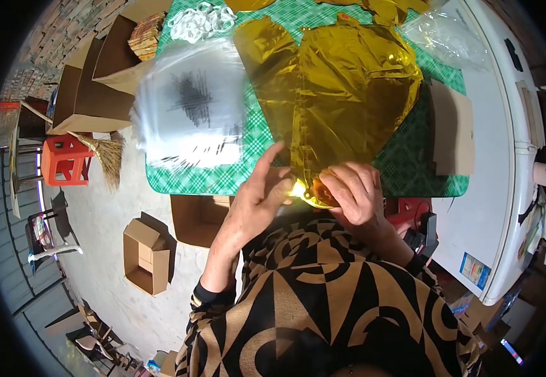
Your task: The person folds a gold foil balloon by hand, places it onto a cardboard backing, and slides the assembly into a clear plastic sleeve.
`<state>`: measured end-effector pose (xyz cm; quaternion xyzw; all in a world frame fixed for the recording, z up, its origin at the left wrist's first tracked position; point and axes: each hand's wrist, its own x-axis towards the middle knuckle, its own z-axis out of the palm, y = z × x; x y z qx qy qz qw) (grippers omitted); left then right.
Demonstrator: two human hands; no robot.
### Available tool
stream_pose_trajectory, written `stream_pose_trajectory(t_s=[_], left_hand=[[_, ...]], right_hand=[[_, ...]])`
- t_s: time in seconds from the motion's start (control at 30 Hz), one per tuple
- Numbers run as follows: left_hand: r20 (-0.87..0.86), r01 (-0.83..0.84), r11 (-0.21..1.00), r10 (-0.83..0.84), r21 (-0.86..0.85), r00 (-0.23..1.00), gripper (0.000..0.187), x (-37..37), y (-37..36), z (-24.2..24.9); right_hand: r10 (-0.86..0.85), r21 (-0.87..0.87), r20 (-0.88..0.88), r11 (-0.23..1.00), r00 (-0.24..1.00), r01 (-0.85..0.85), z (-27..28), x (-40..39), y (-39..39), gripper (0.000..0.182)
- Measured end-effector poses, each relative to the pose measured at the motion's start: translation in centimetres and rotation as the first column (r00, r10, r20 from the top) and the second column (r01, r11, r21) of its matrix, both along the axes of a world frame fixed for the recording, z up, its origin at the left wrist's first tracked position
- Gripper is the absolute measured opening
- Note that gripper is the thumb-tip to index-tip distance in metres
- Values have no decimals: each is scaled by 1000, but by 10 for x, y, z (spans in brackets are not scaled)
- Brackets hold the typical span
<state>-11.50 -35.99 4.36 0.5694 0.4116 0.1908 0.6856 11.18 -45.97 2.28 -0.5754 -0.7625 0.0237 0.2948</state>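
- At near desk (191, 183) edge: right hand (353, 190) curled tight on gold plastic film (339, 81); left hand (252, 202) half open, fingertips at it, grip unclear
- Mid-desk: film spread out, clear plastic sheets (159, 94) left
- Far: white loops (202, 23)

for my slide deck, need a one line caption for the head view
Right hand holding gold film, left hand close beside, at the edge of a green-patterned table with stacked clear plastic.

- The table (191, 183) wore a green checked cover (258, 137).
- Gold film (342, 81) lay across its middle.
- Clear plastic sheets (159, 85), white loops (202, 22), crumpled plastic (446, 38) and cardboard (450, 129) lay around.
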Motion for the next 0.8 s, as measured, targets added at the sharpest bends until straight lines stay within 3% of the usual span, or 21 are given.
stream_pose_trajectory(t_s=[0.1,0.2,0.3,0.6,0.8], left_hand=[[35,-41,997,43,-60,998,64,-5,-10,0],[77,-67,995,73,-78,994,64,-8,-16,-11],[75,-76,995,81,-72,994,62,-4,-19,-15],[43,-99,994,101,-50,994,53,-4,-20,-21],[86,-114,990,122,-87,989,50,-2,-22,-25]], right_hand=[[64,66,123,995,990,-73,-9,0,5,46],[82,-14,3,997,997,-81,4,-5,1,46],[46,-12,16,999,999,-46,-3,-5,3,44],[11,177,132,984,991,-35,-25,-15,12,27],[0,205,86,979,996,-17,-27,-17,14,22]])
